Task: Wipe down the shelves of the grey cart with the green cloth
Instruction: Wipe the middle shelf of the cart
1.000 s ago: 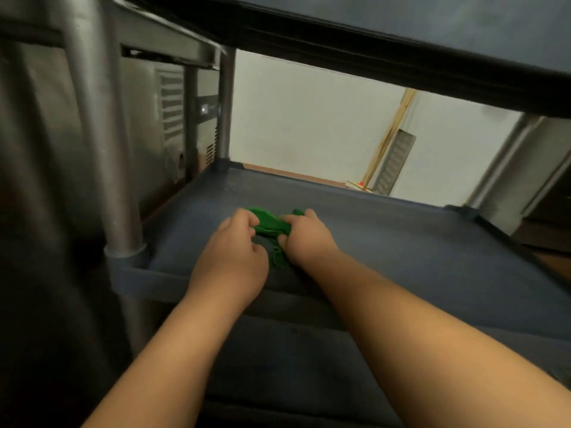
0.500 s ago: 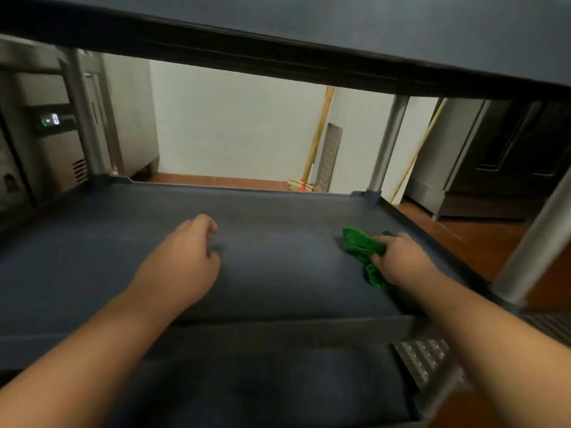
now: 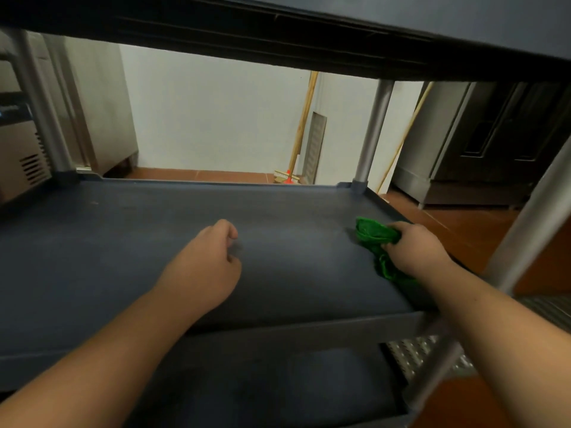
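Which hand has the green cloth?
The right hand. Its grip is closed around the bunched green cloth at the right edge of the middle shelf. The left hand rests there too, fingers curled, holding nothing.

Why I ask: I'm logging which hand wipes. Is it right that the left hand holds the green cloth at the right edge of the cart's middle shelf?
Not quite. The head view shows the right hand gripping the green cloth at the right edge of the middle shelf; the left hand holds nothing.
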{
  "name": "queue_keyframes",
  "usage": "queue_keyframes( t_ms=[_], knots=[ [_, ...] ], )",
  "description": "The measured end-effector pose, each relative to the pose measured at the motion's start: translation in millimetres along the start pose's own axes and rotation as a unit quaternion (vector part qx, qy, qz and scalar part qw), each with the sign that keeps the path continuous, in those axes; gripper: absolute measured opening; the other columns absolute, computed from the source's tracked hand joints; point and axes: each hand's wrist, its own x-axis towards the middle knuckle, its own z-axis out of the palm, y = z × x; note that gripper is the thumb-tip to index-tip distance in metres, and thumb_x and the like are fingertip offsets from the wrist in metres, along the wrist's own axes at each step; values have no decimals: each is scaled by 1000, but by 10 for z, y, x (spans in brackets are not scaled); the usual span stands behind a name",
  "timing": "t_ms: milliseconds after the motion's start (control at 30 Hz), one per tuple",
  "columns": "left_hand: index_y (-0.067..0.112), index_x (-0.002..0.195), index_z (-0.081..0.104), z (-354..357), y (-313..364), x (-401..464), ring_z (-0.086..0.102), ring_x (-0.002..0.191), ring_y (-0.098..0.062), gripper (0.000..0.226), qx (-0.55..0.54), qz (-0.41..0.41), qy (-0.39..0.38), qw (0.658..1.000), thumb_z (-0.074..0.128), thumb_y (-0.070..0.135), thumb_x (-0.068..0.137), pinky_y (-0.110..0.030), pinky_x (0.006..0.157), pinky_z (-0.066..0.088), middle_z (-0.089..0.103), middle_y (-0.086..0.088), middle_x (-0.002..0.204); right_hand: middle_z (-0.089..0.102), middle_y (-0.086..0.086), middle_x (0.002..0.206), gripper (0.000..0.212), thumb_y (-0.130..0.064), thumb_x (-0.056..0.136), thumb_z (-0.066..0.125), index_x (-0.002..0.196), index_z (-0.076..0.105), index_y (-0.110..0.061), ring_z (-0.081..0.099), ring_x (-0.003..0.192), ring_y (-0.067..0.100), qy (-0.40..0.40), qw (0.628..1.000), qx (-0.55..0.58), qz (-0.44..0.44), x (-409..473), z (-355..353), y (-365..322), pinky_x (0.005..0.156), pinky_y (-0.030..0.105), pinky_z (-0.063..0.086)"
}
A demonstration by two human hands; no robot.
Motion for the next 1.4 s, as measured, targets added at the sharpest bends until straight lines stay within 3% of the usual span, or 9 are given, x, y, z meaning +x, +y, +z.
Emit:
queue_keyframes(
  t_ms=[167,300,533,633,800,967,1100,1400],
  knots=[
    [29,115,45,41,101,81,55,91,-13,32,30,-41,-3,999,55,16,88,-42,83,53,49,6,107,55,10,110,41,-21,85,59,126,59,-27,59,97,35,8,999,-12,45,289,-114,115,83,44,56],
    [29,117,46,161,74,81,56,93,-13,34,22,-55,11,998,56,15,88,-41,83,53,49,6,112,52,9,110,23,-28,88,55,110,60,-24,58,95,32,-2,998,-44,42,334,30,222,86,44,53],
    [35,102,46,-93,-170,141,56,89,-10,31,6,-23,39,999,57,14,83,-38,82,51,53,11,99,61,13,115,40,-26,92,63,131,59,-22,61,87,28,0,998,10,61,520,25,220,69,32,47],
    [34,104,47,-327,-355,115,55,87,-7,30,4,-40,46,998,57,13,84,-37,80,50,52,14,97,55,13,122,43,-29,92,58,135,56,-23,60,99,33,18,997,-21,71,454,72,82,78,35,51],
    [32,104,49,-643,-736,-100,55,87,-7,30,-31,-66,57,996,55,9,85,-38,78,49,53,13,98,61,3,92,30,-28,94,59,123,63,-23,58,69,14,-18,998,2,62,374,117,-361,52,24,40],
    [33,103,49,-996,-1148,-252,55,87,-9,30,-45,-72,80,993,56,9,85,-39,78,50,54,13,98,67,11,108,28,-25,94,55,117,68,-16,61,93,30,-20,998,-51,4,255,363,-1039,77,32,49],
    [34,100,51,-1264,-1500,-473,56,88,-6,29,-49,-84,91,991,57,10,85,-37,80,48,57,15,96,66,12,112,30,-28,94,58,121,66,-19,58,86,28,-8,999,-47,-4,133,528,-1482,73,30,46],
    [34,95,48,-1762,-1924,-676,56,85,-11,22,-89,-88,106,986,52,14,86,-42,80,51,56,12,93,61,14,125,38,-31,94,58,131,61,-22,63,99,31,-26,999,-33,1,-313,682,-2384,82,37,54]
  ],
)
